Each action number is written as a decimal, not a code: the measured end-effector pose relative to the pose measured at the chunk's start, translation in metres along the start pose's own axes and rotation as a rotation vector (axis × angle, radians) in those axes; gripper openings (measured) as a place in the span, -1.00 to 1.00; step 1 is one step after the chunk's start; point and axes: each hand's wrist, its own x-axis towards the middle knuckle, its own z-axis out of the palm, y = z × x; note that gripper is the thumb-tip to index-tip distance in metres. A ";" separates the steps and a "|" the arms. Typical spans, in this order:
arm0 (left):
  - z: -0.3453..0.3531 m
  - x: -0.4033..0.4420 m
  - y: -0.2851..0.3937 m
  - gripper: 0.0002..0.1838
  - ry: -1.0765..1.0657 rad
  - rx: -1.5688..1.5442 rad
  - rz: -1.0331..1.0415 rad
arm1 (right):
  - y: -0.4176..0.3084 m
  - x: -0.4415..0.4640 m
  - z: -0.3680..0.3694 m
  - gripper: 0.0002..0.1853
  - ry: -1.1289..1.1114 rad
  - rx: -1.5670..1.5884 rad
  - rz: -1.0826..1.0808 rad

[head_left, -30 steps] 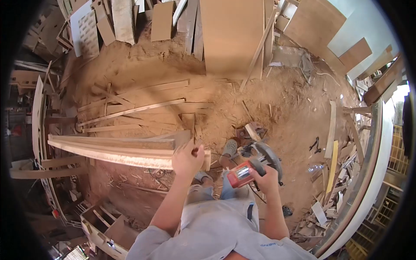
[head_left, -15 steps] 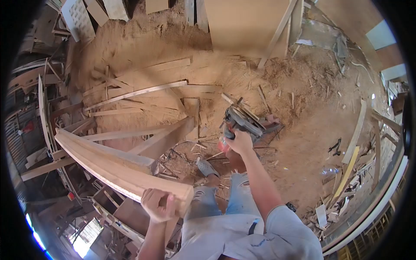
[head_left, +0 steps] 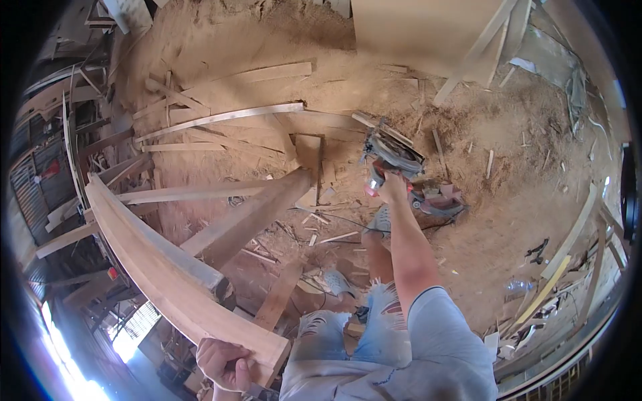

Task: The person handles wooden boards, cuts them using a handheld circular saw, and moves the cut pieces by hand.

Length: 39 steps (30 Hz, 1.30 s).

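On the saw (head_left: 397,151), the right fingers (head_left: 393,182) are hard to distinguish.

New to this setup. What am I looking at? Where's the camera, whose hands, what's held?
No robot here: these are a person's own bare hands. One camera, worn on the head, looks forward and down; the picture's edges are dark and rounded.

The right hand holds a power tool, apparently a circular saw, out in front. The left hand is at the near end of a long wooden beam, fingers curled; whether it grips or just rests is hard to tell.

Below is dusty ground with scattered offcuts and longer wood strips. The torn jeans are the wearer's.
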 end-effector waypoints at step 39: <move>-0.164 -0.067 -0.231 -0.78 0.294 -0.925 0.185 | -0.519 -0.547 -0.154 -0.53 0.314 0.090 -0.686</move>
